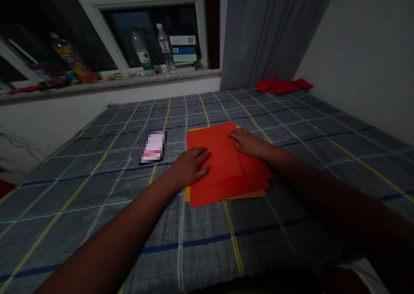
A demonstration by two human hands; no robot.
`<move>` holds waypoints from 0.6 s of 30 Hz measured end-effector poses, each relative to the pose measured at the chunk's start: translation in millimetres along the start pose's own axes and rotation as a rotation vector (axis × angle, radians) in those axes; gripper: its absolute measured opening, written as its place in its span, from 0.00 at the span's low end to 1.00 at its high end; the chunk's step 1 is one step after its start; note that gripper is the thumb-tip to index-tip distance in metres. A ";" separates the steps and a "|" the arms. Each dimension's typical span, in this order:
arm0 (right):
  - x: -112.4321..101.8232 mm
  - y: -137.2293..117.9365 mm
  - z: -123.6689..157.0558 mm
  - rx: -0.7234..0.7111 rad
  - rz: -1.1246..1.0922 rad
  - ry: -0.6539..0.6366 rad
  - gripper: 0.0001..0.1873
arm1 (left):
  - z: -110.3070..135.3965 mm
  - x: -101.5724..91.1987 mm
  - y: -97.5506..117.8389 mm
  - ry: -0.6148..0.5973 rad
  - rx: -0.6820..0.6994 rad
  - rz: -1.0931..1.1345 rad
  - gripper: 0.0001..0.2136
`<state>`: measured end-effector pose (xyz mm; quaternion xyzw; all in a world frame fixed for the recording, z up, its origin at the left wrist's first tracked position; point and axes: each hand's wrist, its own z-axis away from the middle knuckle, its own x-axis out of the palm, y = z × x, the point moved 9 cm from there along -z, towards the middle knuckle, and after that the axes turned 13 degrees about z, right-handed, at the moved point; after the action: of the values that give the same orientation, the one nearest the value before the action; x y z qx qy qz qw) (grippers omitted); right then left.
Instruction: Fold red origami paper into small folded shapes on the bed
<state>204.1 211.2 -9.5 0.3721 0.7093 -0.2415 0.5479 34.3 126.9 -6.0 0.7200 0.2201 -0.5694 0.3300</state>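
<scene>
A stack of red-orange paper sheets (220,156) lies on the grey checked bedsheet (207,251), and its top sheet looks folded over. A yellow-orange sheet (250,194) pokes out beneath it along the lower edge. My left hand (190,166) rests flat on the left part of the paper, holding nothing. My right hand (246,142) lies flat on the upper right of the stack, over the fold. To the left of the paper is a dark flat object with a blurred pink label (153,146), possibly a phone, which neither hand touches.
Far along the bed, by the wall, lie red cloth pieces (283,86). Behind the bed's far edge runs a stone window sill (106,81) with plastic bottles (164,48), books (183,48) and small items. A grey curtain (268,30) hangs at the right of the window.
</scene>
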 end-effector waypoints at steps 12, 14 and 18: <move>-27.9 -8.0 41.2 -0.055 0.008 -0.285 0.46 | 0.5 0.0 -0.5 -0.015 -0.008 0.020 0.26; -33.8 -9.6 45.7 -0.042 -0.002 -0.307 0.51 | 0.6 -0.7 -0.2 -0.017 -0.010 0.023 0.25; -42.3 -18.3 52.7 -0.087 -0.032 -0.354 0.53 | 0.3 -0.8 0.7 -0.015 -0.004 0.023 0.26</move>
<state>226.2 149.4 14.8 0.2883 0.6175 -0.2807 0.6758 34.4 126.2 -5.2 0.7175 0.2105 -0.5705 0.3398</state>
